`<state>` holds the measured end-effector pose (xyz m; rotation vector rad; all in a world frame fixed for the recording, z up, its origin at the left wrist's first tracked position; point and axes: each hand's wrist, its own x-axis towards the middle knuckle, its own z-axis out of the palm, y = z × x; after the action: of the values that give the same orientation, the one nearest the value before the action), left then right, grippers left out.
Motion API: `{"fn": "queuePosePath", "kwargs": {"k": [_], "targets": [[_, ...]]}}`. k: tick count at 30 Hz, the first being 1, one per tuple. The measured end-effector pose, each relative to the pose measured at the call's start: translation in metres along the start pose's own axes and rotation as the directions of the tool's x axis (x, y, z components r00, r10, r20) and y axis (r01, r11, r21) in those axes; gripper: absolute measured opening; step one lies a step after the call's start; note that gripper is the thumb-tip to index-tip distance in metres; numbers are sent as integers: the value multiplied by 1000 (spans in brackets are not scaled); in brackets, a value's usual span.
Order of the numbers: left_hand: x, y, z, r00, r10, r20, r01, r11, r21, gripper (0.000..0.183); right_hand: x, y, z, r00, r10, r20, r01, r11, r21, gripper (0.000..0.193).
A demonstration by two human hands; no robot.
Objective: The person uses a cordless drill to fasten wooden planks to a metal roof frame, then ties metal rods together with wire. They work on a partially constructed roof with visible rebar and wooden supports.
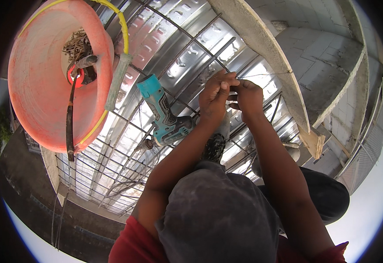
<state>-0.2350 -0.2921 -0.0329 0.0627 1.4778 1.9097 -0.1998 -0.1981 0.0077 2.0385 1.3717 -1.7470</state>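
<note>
My left hand [215,94] and my right hand [247,97] meet over the rebar grid [174,57], fingers pinched on a thin tie wire [263,75] that runs off to the right. Both hands are closed around the wire where two bars cross. A teal cordless drill [165,116] lies on the grid just left of my left forearm, its tip pointing down-left. My knees in grey trousers fill the lower middle.
An orange bucket [38,87] with a yellow handle stands at the left, holding wire pieces and a tool with a red part. Corrugated metal decking [187,39] lies under the bars. A concrete beam [266,52] and block wall [323,57] are at the right.
</note>
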Motion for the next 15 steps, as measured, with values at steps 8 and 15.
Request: {"fn": "queuePosePath", "kwargs": {"k": [8,15], "targets": [[-16,14,-31,969,107,224,-196,883,426,18,-1,1,-4,986,-153,69,167,939,-300,23],[-8,47,-43,938,-346,29,309,871,381,39,9,9,-13,870,-471,149,399,492,-774,25]]}}
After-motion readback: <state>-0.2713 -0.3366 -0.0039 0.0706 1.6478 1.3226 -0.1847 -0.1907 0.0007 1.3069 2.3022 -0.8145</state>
